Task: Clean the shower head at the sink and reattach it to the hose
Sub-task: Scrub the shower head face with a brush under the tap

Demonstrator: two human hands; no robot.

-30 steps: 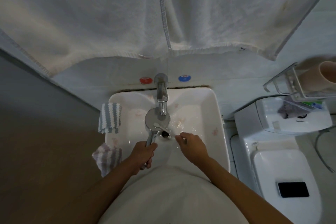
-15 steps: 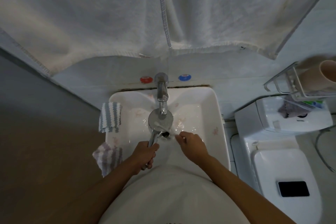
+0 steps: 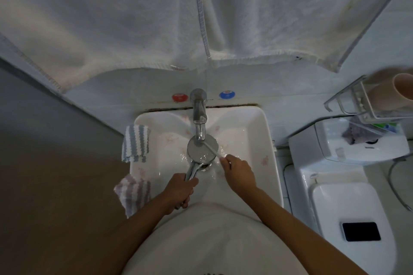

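Note:
A chrome shower head (image 3: 202, 149) lies face up in the white sink (image 3: 259, 131), right under the chrome tap (image 3: 199, 118), with water splashing on it. My left hand (image 3: 180, 192) is closed around its handle near the sink's front edge. My right hand (image 3: 238, 172) pinches a thin white brush (image 3: 212, 149) whose tip rests on the right side of the shower head's face. A grey hose (image 3: 396, 185) shows at the far right, beside the toilet.
Two striped cloths (image 3: 135, 146) (image 3: 133, 194) hang over the sink's left rim. Large white towels (image 3: 201, 13) hang above. A white toilet (image 3: 344, 203) with a black phone (image 3: 361, 231) on its lid stands to the right, under a wire rack holding a beige cup (image 3: 402, 90).
The shower head has shifted slightly up and to the right under the tap. The brush has swung from the lower part of its face to the right side.

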